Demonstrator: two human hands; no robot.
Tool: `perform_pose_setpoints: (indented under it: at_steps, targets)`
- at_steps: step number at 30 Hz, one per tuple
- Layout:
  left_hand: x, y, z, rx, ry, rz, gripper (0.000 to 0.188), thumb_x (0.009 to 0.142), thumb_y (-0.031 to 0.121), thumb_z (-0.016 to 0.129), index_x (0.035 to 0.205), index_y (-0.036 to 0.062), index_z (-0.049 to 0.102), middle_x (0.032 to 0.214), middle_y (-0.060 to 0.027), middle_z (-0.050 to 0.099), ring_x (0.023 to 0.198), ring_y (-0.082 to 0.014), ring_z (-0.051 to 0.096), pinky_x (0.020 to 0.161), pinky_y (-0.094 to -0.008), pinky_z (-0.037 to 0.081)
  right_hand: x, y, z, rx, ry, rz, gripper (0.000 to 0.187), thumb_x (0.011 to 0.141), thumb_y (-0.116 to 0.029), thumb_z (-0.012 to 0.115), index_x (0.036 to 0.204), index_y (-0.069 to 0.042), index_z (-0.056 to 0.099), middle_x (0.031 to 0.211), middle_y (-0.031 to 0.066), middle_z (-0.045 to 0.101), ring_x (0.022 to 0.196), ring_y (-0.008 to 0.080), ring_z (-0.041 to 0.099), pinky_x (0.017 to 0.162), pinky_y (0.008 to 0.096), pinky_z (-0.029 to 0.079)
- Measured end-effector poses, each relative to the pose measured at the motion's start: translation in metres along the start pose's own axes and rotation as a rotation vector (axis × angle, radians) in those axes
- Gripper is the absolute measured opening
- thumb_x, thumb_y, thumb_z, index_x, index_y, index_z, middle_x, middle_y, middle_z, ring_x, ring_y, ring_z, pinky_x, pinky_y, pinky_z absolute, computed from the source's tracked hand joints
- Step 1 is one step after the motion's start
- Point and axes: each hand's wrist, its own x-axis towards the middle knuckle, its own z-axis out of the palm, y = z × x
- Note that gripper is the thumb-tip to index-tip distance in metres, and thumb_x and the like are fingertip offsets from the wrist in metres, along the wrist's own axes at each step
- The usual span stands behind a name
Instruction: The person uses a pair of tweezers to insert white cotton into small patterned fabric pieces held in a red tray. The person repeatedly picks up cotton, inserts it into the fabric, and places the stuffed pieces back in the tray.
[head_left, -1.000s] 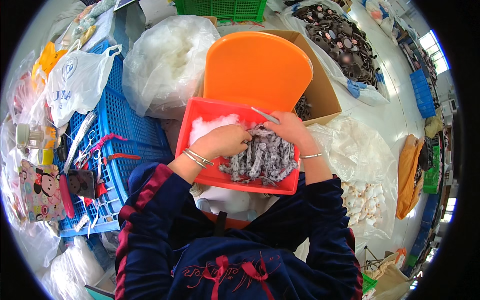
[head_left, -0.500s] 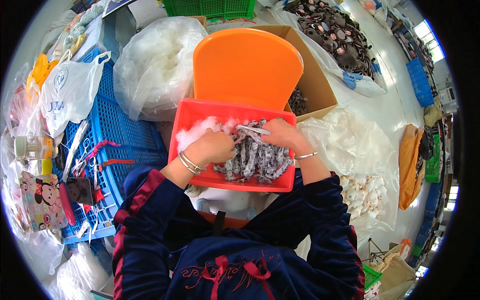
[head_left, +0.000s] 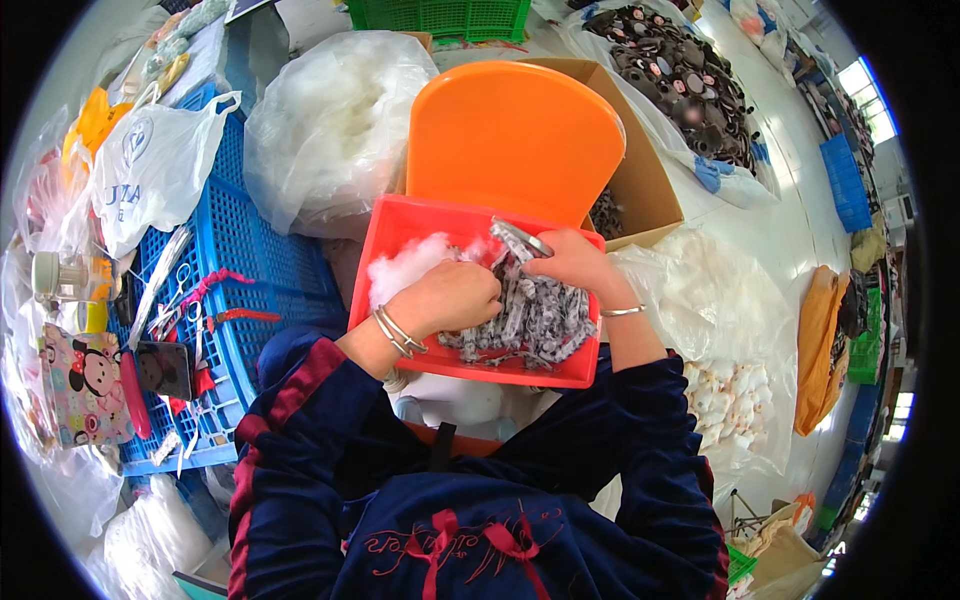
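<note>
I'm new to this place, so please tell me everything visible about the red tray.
The red tray is shallow, four-sided and plastic-looking, with raised walls. It sits slightly turned, its far edge by the orange chair; its support is hidden. White stuffing lies at its left, fuzzy grey pieces toward its right. Left hand and right hand are over it.

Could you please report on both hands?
Right hand gripping silver tool. Left hand bunched at grey strips, hold unclear. Red tray also holds white fluff; no obstruction visible.

To the upper left of the red tray [head_left: 540, 376], a white plastic bag [head_left: 170, 170] carries blue letters [head_left: 122, 196] below a blue emblem [head_left: 136, 146]. Below the tray, red script [head_left: 480, 548] appears upside down across a navy top [head_left: 350, 550]
</note>
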Motion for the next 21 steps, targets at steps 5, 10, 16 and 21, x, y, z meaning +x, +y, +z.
perform_pose_setpoints:
  at_steps: [5, 10, 16, 21]
  targets:
    - [-0.001, 0.007, -0.005, -0.216, 0.051, -0.034, 0.031, 0.084, 0.029, 0.06, 0.088, 0.0005, 0.07, 0.084, -0.0193, 0.069, 0.08, -0.0349, 0.068, 0.075, -0.0452, 0.053, -0.021, -0.038, -0.016, 0.38, -0.046, 0.121, 0.022, 0.083, -0.022, 0.072, 0.078, -0.002, 0.065, 0.066, -0.0037, 0.054, 0.059, 0.0044, 0.046, 0.052, 0.0235, 0.038]
    - [0.007, 0.013, 0.001, -0.48, 0.278, -0.093, 0.032, 0.084, 0.031, 0.066, 0.089, -0.0008, 0.068, 0.082, -0.0186, 0.069, 0.078, -0.0322, 0.068, 0.071, -0.0409, 0.053, -0.029, -0.052, -0.022, 0.509, -0.08, 0.073, 0.018, 0.088, -0.019, 0.069, 0.078, -0.004, 0.064, 0.067, -0.0065, 0.053, 0.058, 0.0022, 0.044, 0.05, 0.0218, 0.034]
    - [0.015, 0.015, 0.005, -0.51, 0.001, -0.131, 0.035, 0.086, 0.03, 0.064, 0.082, -0.0046, 0.067, 0.073, -0.021, 0.066, 0.067, -0.0318, 0.065, 0.066, -0.0417, 0.051, -0.03, -0.049, -0.017, 0.655, -0.012, 0.007, 0.013, 0.087, -0.015, 0.069, 0.081, -0.007, 0.061, 0.063, -0.0084, 0.047, 0.052, 0.0008, 0.039, 0.046, 0.019, 0.028]
    - [0.011, 0.006, 0.018, -0.325, -0.015, -0.021, 0.035, 0.086, 0.029, 0.062, 0.081, -0.0054, 0.067, 0.067, -0.0197, 0.064, 0.062, -0.0282, 0.063, 0.062, -0.0394, 0.05, -0.028, -0.052, -0.015, 0.591, 0.084, 0.04, 0.018, 0.092, -0.021, 0.065, 0.082, -0.007, 0.061, 0.061, -0.0088, 0.045, 0.05, 0.0001, 0.036, 0.044, 0.0193, 0.026]
